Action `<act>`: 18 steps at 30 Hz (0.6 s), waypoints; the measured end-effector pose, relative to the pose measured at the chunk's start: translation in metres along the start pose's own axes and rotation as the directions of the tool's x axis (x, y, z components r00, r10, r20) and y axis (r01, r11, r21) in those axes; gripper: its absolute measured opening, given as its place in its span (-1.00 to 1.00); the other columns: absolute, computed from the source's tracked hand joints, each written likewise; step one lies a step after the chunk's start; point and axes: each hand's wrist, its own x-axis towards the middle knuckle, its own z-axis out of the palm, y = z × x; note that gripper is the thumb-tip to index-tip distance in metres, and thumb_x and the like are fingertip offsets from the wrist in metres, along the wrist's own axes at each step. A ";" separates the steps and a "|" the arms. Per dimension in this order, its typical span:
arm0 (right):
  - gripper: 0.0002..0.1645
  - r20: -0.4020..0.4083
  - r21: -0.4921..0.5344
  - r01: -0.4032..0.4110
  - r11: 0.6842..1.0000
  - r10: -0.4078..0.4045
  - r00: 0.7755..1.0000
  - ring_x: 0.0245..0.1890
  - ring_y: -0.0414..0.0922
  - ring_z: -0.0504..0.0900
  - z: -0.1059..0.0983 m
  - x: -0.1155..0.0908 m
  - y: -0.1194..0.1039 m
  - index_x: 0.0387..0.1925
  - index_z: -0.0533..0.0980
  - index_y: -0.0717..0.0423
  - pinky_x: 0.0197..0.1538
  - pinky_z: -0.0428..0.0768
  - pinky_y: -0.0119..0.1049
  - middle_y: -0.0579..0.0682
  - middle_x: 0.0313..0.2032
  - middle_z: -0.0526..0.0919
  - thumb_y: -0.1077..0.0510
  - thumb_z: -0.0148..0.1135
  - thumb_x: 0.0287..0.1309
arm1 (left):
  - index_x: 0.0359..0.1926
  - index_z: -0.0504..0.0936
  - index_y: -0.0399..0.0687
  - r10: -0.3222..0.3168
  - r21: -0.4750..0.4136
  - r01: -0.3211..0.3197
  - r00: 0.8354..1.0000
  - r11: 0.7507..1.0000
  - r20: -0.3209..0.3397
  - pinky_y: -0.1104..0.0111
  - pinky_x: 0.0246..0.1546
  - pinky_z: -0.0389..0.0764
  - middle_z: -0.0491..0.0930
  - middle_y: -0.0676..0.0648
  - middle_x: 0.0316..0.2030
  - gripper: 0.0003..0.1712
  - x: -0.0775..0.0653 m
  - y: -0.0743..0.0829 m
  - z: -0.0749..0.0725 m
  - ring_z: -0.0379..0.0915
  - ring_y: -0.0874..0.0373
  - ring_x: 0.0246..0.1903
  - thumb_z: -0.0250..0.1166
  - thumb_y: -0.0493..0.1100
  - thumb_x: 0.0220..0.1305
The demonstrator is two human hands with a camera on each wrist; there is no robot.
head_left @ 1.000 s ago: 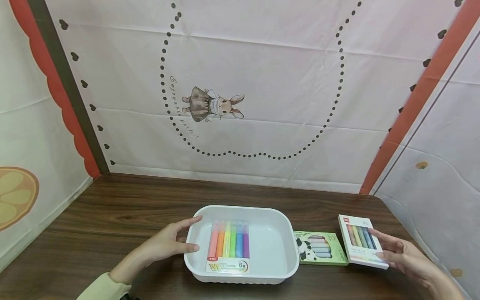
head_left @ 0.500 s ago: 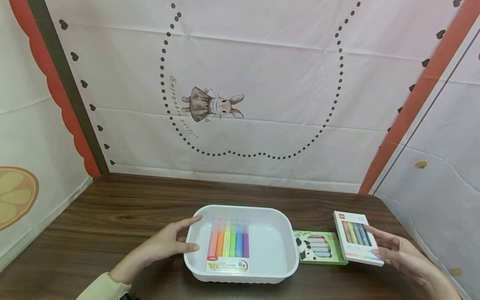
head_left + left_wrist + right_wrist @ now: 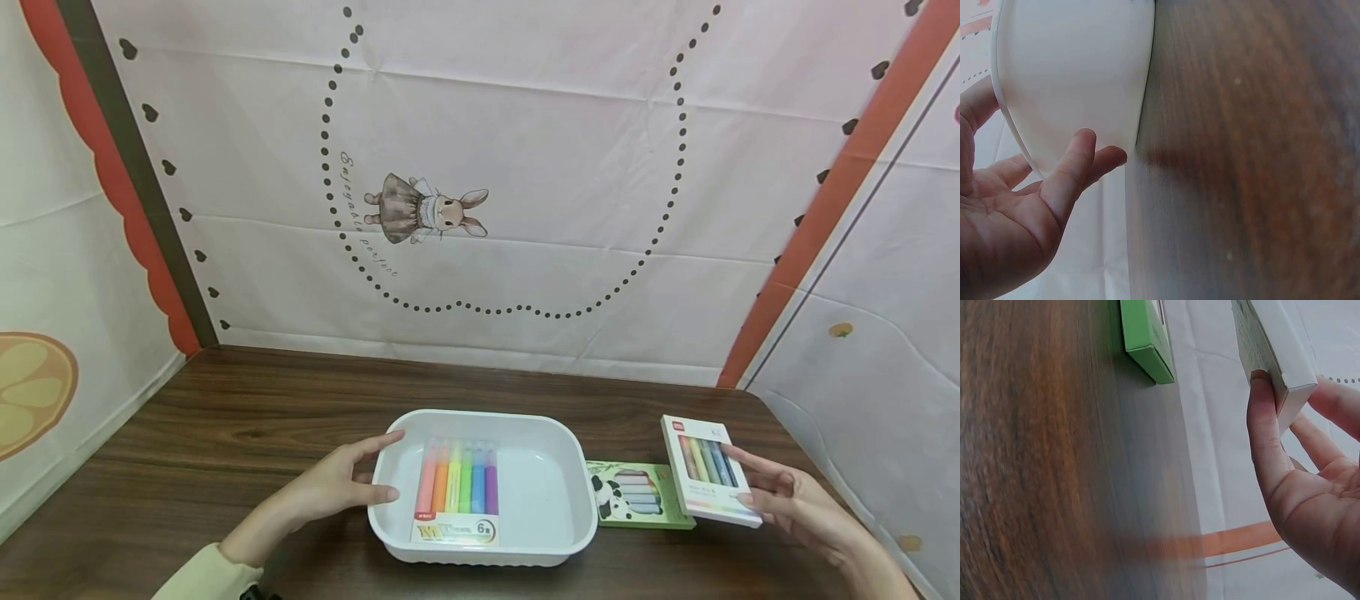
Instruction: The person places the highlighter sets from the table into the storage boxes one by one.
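Note:
My right hand [image 3: 795, 504] holds a white box [image 3: 711, 472] at its right side, thumb on the front and a finger by the window. Coloured sticks show through that window, their kind unclear. The white box is tilted and raised off the table in the right wrist view. Below and left of it lies a green panda box [image 3: 637, 497], partly overlapped by it in the head view. My left hand [image 3: 330, 487] grips the left rim of a white plastic basin [image 3: 540, 542]; fingers [image 3: 1072, 162] press its outer wall. Inside the basin lies a pack of several highlighters [image 3: 456, 492].
The dark wooden table [image 3: 285, 408] stretches behind and left of the basin. A white printed cloth [image 3: 562, 192] hangs along the table's back edge, and similar cloths hang on both sides. The green box sits close against the basin's right side.
My right hand has lifted the white box and shifted it slightly left, toward the green box. My left hand and the basin have stayed in place.

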 end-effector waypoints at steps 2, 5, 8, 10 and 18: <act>-0.29 0.007 0.011 0.006 1.000 -0.006 1.000 -0.07 -0.21 0.54 0.001 0.000 0.000 0.09 0.43 -0.43 -0.07 0.56 -0.33 -0.23 -0.02 0.52 0.45 -0.23 0.27 | 0.33 0.07 -0.33 0.001 -0.001 -0.001 1.000 1.000 0.001 0.29 -0.29 0.62 0.02 -0.57 0.20 -0.06 0.000 0.000 0.000 0.53 -0.08 -0.14 0.39 -0.17 0.02; -0.28 0.023 0.020 0.021 1.000 -0.021 1.000 -0.06 -0.20 0.54 0.003 0.001 -0.001 0.11 0.42 -0.41 -0.06 0.56 -0.31 -0.22 0.00 0.52 0.46 -0.25 0.27 | 0.33 0.07 -0.33 0.001 -0.006 -0.001 1.000 1.000 0.004 0.28 -0.29 0.62 0.02 -0.57 0.20 -0.06 0.000 0.000 0.000 0.52 -0.09 -0.13 0.38 -0.18 0.02; -0.28 0.026 0.018 0.031 0.999 -0.031 0.999 -0.06 -0.19 0.54 0.005 0.002 -0.002 0.12 0.41 -0.41 -0.06 0.56 -0.30 -0.20 0.00 0.52 0.46 -0.26 0.27 | 0.33 0.07 -0.33 0.001 -0.010 -0.001 1.000 1.000 0.005 0.27 -0.29 0.62 0.02 -0.57 0.20 -0.06 0.000 0.001 0.000 0.52 -0.10 -0.13 0.38 -0.18 0.02; -0.28 0.022 0.013 0.032 0.999 -0.032 0.999 -0.06 -0.18 0.54 0.006 0.002 -0.002 0.13 0.40 -0.41 -0.07 0.56 -0.30 -0.20 0.00 0.52 0.46 -0.26 0.27 | 0.33 0.07 -0.33 0.001 -0.010 -0.001 1.000 1.000 0.005 0.27 -0.29 0.62 0.02 -0.56 0.20 -0.07 0.000 0.001 0.000 0.52 -0.10 -0.13 0.38 -0.19 0.03; -0.28 0.013 0.005 0.050 0.999 -0.050 0.999 -0.07 -0.18 0.55 0.010 0.004 -0.003 0.13 0.40 -0.41 -0.08 0.57 -0.30 -0.18 0.00 0.53 0.46 -0.26 0.26 | 0.33 0.08 -0.31 -0.005 0.000 0.005 1.000 1.000 -0.001 0.28 -0.30 0.62 0.01 -0.56 0.21 -0.07 0.000 0.000 0.000 0.52 -0.09 -0.13 0.38 -0.17 0.02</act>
